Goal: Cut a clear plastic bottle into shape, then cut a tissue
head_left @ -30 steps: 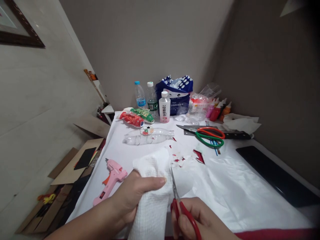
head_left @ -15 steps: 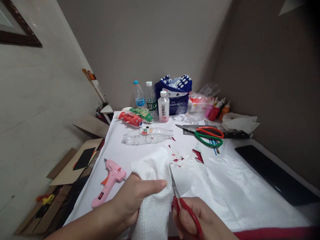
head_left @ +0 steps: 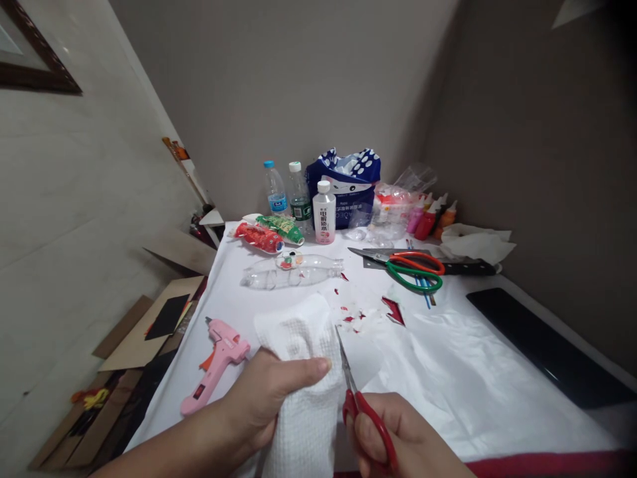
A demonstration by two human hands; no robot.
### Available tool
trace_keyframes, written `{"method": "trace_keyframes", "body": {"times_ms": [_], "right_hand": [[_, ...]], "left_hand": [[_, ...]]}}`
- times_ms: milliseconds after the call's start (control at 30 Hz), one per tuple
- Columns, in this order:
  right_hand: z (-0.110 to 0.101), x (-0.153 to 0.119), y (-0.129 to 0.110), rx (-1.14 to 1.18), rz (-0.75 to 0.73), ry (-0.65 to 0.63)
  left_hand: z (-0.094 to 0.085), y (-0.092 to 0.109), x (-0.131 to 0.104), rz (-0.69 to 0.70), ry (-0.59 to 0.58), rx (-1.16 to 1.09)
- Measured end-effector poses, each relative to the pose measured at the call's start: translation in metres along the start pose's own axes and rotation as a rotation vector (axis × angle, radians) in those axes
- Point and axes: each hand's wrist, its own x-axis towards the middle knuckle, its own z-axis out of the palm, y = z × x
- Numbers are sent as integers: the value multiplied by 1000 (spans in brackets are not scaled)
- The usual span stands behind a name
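A white textured cloth (head_left: 303,425) hangs upright in my left hand (head_left: 279,392), thumb across its front and fingers behind. My right hand (head_left: 393,431) is closed round the red handles of small scissors (head_left: 348,372). Their blades point up and away, close together, beside the cloth's right edge; whether they touch it I cannot tell. Beyond the cloth lies a clear plastic bottle (head_left: 293,273) on its side with small coloured pieces on it. Red scraps (head_left: 394,311) are scattered to the right of the cloth.
A pink glue gun (head_left: 219,362) lies at the left. Large scissors (head_left: 415,271) and a knife (head_left: 468,267) are at the back right, near a dark flat panel (head_left: 542,342). Bottles (head_left: 324,216), a blue bag (head_left: 355,199) and red and green fish-shaped items (head_left: 259,237) stand or lie behind.
The top left corner of the cloth has spread slightly to the left. My right hand and the scissors have shifted very little.
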Motion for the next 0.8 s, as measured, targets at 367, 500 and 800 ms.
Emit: {"method": "trace_keyframes", "body": {"times_ms": [367, 500, 800], "right_hand": [[-13, -1, 8, -114, -30, -17], [-17, -6, -2, -132, -18, -26], [-41, -37, -37, -564, 143, 38]], "left_hand": [[1, 0, 5, 29, 11, 0], [-3, -5, 6, 34, 10, -10], [-14, 6, 15, 216, 75, -287]]}}
